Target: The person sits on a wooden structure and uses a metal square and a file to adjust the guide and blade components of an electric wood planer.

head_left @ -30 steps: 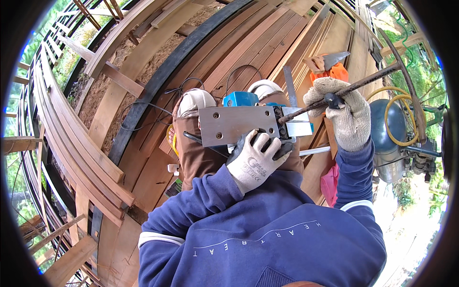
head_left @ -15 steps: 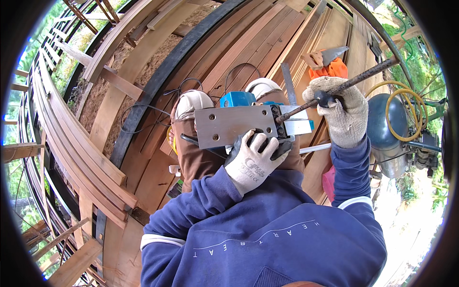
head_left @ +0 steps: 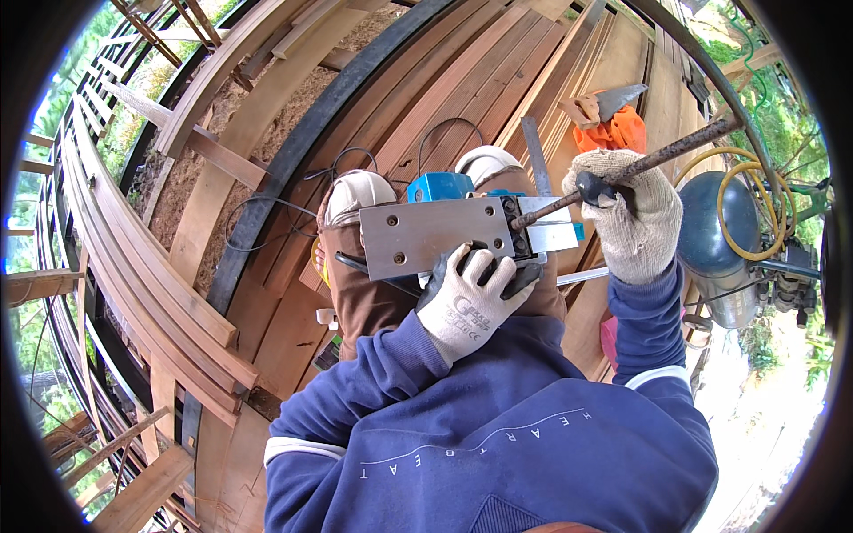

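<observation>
An electric hand planer [head_left: 426,235] with a blue body lies sole-up across my thighs, its flat metal plate facing up. My left hand [head_left: 478,298], in a white glove with dark patches, rests on the plate's near edge, fingers curled over it. A long rusty metal rod [head_left: 684,149] slants from upper right down to the dark cutter slot at the planer's right. Gloved too, my right hand [head_left: 635,213] is closed around the rod's middle, thumb pressed against it. The rod's tip meets the slot; exactly what it touches there is too small to tell.
Long brown boards [head_left: 444,80] lie beneath and ahead of me. A handsaw [head_left: 613,102] rests by an orange cloth [head_left: 613,131] ahead right. At the right stands an air compressor [head_left: 721,218] with a yellow hose [head_left: 724,182]. Black cable [head_left: 258,197] loops left of my knees.
My right hand has shifted very slightly down, and the rod's upper end has moved a little down and right. My left hand and the planer are nearly still.
</observation>
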A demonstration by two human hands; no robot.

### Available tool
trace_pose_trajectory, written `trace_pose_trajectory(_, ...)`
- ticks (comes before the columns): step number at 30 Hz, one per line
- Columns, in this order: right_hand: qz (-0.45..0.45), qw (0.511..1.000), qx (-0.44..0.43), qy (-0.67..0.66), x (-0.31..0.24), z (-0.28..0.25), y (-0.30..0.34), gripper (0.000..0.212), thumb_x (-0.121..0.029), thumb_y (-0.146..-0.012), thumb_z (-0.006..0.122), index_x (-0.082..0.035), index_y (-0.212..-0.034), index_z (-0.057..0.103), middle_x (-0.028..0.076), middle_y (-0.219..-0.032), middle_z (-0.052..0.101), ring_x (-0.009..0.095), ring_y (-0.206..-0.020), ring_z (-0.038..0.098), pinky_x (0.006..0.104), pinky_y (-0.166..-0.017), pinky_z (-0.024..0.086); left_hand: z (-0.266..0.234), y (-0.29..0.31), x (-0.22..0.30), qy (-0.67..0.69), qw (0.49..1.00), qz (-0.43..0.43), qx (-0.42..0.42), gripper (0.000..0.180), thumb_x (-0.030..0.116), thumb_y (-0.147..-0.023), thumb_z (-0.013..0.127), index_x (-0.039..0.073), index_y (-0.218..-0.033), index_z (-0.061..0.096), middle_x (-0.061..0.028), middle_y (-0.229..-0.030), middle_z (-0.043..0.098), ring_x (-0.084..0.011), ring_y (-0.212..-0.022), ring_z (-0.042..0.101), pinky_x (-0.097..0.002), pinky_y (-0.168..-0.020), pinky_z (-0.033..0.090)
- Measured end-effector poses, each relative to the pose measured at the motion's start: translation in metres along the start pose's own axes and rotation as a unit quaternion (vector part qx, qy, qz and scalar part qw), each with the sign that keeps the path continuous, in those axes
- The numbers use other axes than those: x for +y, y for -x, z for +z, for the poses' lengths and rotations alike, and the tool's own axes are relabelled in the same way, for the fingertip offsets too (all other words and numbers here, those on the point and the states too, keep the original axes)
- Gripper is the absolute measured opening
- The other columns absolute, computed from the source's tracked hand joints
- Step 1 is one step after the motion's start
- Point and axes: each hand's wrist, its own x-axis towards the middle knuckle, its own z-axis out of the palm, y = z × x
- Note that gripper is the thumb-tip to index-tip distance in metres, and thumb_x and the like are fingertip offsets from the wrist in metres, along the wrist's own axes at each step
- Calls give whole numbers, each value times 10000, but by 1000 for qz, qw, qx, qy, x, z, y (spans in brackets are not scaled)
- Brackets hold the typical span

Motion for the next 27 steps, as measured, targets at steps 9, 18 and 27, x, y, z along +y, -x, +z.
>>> trace_pose_trajectory(9,-3,997,29,65,-17,9,2,246,-10,-900,696,8,-1143,672,94,-1016,721,136,-916,692,280,-851,548,0,0,0,11,1000,-4,-9,393,310,-798,674,319,-1188,717,-16,-1071,556,-246,-1034,527,-511,-974,428)
trace_pose_trajectory(18,-29,989,33,139,-18,10,3,226,-27,-898,702,5,-1121,683,100,-1001,720,142,-907,691,297,-840,547,1,1,0,-1,1000,-4,-8,395,336,-799,680,328,-1193,707,-23,-1096,547,-265,-1057,512,-517,-981,421)
trace_pose_trajectory(27,-35,999,37,11,-19,3,-8,246,-95,-1010,577,25,-1219,625,119,-1085,687,157,-961,648,303,-861,534,1,1,0,-2,1000,-6,-11,401,334,-792,687,327,-1193,707,-24,-1107,538,-267,-1067,502,-529,-981,415)
